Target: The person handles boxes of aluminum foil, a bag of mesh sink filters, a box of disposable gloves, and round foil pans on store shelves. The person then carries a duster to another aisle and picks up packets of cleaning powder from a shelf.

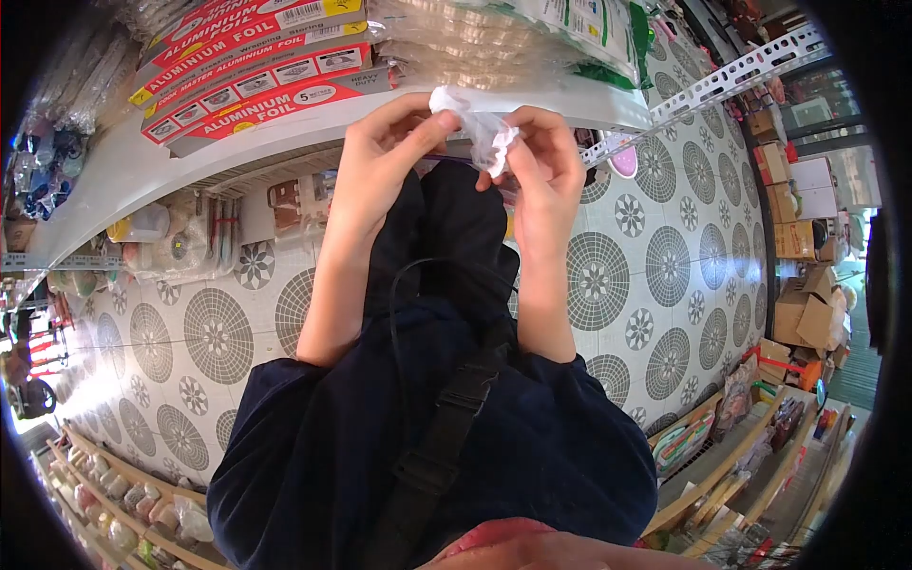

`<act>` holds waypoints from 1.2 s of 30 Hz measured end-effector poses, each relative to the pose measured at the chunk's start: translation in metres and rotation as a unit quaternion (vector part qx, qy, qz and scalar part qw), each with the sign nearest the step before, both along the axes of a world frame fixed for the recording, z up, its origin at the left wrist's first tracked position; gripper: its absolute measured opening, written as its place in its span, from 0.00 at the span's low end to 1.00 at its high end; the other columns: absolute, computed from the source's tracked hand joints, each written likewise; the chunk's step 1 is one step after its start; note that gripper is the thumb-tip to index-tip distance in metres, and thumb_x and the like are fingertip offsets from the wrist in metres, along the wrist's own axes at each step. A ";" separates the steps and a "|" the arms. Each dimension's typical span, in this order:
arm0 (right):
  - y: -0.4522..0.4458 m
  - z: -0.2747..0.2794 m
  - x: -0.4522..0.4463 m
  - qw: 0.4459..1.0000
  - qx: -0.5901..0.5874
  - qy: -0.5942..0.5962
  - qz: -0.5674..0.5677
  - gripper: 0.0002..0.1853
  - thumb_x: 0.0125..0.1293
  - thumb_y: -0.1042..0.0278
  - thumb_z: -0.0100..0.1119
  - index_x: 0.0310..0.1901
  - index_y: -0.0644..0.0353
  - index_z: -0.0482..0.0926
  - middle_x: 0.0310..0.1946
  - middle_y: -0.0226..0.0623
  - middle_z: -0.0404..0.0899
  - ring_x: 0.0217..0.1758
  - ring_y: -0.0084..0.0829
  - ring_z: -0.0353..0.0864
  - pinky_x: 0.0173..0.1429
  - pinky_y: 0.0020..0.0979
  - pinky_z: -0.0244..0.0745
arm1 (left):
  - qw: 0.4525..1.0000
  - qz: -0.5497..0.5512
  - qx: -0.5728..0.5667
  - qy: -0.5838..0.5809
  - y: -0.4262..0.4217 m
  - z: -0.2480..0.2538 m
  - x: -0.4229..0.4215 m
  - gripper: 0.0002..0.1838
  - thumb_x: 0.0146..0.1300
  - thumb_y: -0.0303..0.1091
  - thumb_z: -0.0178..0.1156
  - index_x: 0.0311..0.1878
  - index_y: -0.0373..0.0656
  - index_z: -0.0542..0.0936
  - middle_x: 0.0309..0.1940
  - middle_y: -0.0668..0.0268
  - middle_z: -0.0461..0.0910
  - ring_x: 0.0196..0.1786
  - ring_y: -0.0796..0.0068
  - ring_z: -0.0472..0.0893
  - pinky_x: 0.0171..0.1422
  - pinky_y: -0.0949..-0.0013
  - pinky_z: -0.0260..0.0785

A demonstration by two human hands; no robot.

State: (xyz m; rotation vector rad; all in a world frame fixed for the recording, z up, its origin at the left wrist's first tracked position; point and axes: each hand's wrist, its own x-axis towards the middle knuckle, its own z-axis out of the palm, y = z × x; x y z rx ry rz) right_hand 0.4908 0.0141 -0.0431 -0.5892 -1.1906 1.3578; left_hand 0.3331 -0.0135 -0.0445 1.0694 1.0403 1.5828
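Observation:
Between my two hands is a small crumpled piece of thin, see-through plastic [483, 138] with white bunched ends; its exact kind I cannot make out. My left hand [391, 142] pinches its upper left end between thumb and fingers. At the lower right end, the thumb and fingers of my right hand [545, 169] are closed on the white ruffled edge. Both hands are held up just in front of a white shelf [608, 106]. Close beyond my left hand lie stacked red aluminium foil boxes [271, 100].
Clear plastic-wrapped stacks [456, 47] and a green-and-white packet [594, 33] lie on the shelf. A perforated metal upright [731, 71] juts out at the right. Cardboard boxes [806, 309] stand far right. Stocked racks [142, 508] are behind me on the patterned floor [655, 271].

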 end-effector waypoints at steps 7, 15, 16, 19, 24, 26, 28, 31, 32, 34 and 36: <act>0.001 0.007 0.004 0.997 0.006 0.057 -0.057 0.08 0.63 0.79 0.58 0.44 0.66 0.75 0.30 0.32 0.73 0.25 0.18 0.69 0.27 0.26 0.76 | 0.994 0.106 0.009 0.014 -0.001 0.001 -0.012 0.10 0.63 0.29 0.60 0.40 0.30 0.83 0.30 0.61 0.82 0.33 0.80 0.74 0.43 0.75 0.66; 0.007 0.003 0.007 0.991 0.058 0.041 -0.112 0.07 0.63 0.81 0.58 0.43 0.66 0.75 0.30 0.33 0.74 0.26 0.18 0.69 0.30 0.26 0.76 | 0.990 0.137 0.040 0.019 -0.003 0.000 -0.023 0.10 0.61 0.29 0.61 0.42 0.32 0.84 0.28 0.64 0.83 0.31 0.83 0.73 0.40 0.78 0.65; 0.006 0.003 0.007 0.991 0.057 0.038 -0.111 0.07 0.63 0.81 0.58 0.43 0.66 0.75 0.30 0.33 0.74 0.27 0.18 0.70 0.30 0.26 0.76 | 0.990 0.137 0.033 0.015 -0.003 0.000 -0.023 0.10 0.62 0.29 0.61 0.41 0.32 0.84 0.28 0.64 0.82 0.32 0.83 0.73 0.40 0.78 0.65; 0.004 0.004 0.005 0.993 0.053 0.011 -0.101 0.08 0.63 0.81 0.58 0.44 0.67 0.75 0.30 0.33 0.74 0.28 0.18 0.71 0.31 0.25 0.76 | 0.992 0.127 0.012 0.011 -0.005 0.001 -0.022 0.11 0.62 0.30 0.61 0.43 0.31 0.83 0.29 0.64 0.82 0.33 0.83 0.73 0.41 0.78 0.66; 0.000 -0.002 -0.004 0.991 0.076 -0.058 -0.091 0.12 0.62 0.82 0.59 0.47 0.66 0.76 0.34 0.32 0.76 0.36 0.19 0.77 0.38 0.22 0.77 | 0.999 -0.003 0.041 0.003 -0.006 0.000 -0.015 0.19 0.61 0.29 0.64 0.54 0.31 0.77 0.37 0.65 0.80 0.39 0.81 0.77 0.47 0.76 0.69; -0.001 -0.006 -0.009 0.988 0.106 -0.075 -0.086 0.11 0.61 0.81 0.60 0.46 0.65 0.77 0.36 0.32 0.78 0.37 0.19 0.79 0.39 0.22 0.76 | 0.996 -0.088 0.014 0.030 -0.006 0.000 -0.016 0.18 0.59 0.27 0.65 0.52 0.31 0.76 0.38 0.65 0.80 0.41 0.80 0.78 0.49 0.75 0.70; -0.001 -0.010 -0.010 0.986 0.105 -0.101 -0.077 0.08 0.61 0.80 0.61 0.42 0.65 0.79 0.38 0.33 0.82 0.35 0.20 0.81 0.40 0.21 0.75 | 0.993 -0.083 -0.003 0.083 -0.003 -0.001 -0.014 0.14 0.59 0.26 0.65 0.48 0.31 0.78 0.35 0.67 0.80 0.39 0.81 0.78 0.46 0.75 0.70; 0.000 -0.008 -0.008 0.979 0.133 -0.134 -0.075 0.08 0.60 0.80 0.61 0.41 0.66 0.80 0.37 0.34 0.82 0.36 0.22 0.82 0.41 0.21 0.76 | 0.993 -0.076 -0.024 0.086 0.004 0.001 -0.018 0.12 0.58 0.26 0.65 0.44 0.32 0.80 0.33 0.67 0.81 0.35 0.82 0.78 0.41 0.76 0.70; 0.001 -0.006 -0.008 0.980 0.136 -0.126 -0.073 0.08 0.60 0.81 0.61 0.42 0.66 0.80 0.37 0.34 0.82 0.37 0.22 0.82 0.41 0.22 0.76 | 0.993 -0.046 -0.027 0.102 0.008 0.006 -0.021 0.12 0.58 0.26 0.65 0.44 0.33 0.80 0.34 0.66 0.82 0.35 0.82 0.78 0.40 0.75 0.70; 0.003 -0.004 -0.003 0.981 0.130 -0.114 -0.083 0.08 0.60 0.81 0.60 0.42 0.66 0.79 0.38 0.35 0.81 0.38 0.23 0.82 0.42 0.22 0.76 | 0.991 0.017 -0.032 0.130 0.022 0.025 -0.031 0.12 0.57 0.27 0.66 0.43 0.33 0.80 0.34 0.65 0.82 0.33 0.82 0.78 0.38 0.75 0.71; 0.007 -0.005 0.006 0.982 0.113 -0.105 -0.105 0.08 0.60 0.81 0.60 0.43 0.67 0.79 0.38 0.35 0.81 0.40 0.23 0.82 0.43 0.22 0.77 | 0.989 0.069 0.088 0.100 0.047 0.049 -0.041 0.16 0.56 0.29 0.67 0.46 0.34 0.77 0.32 0.64 0.83 0.29 0.81 0.78 0.34 0.75 0.70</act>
